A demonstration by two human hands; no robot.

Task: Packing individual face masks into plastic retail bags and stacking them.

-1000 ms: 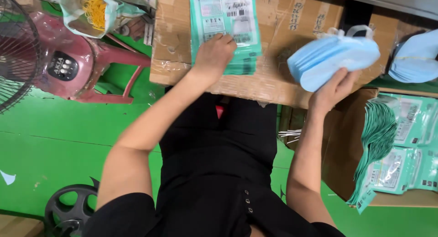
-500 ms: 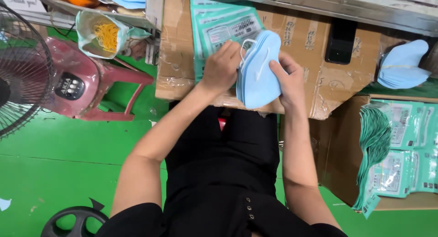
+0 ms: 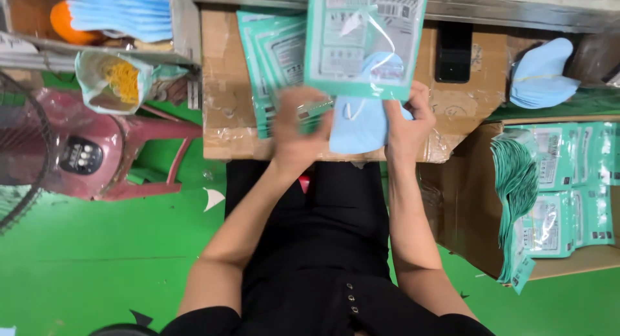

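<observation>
While my left hand [image 3: 298,126] pinches the teal pouch [image 3: 361,39] mouth and my right hand [image 3: 408,126] is closed on the blue mask stack [image 3: 359,119] half inside it above the cardboard tabletop [image 3: 226,126], masks may snag, crumple, spill.

Black sleeveless top [image 3: 323,245] on the person, small dark buttons running down its front, a bit of red at the neckline, both arms bare.

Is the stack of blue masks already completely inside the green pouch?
No, the lower half of the blue masks hangs out below the green pouch, between the left hand and right hand.
</observation>
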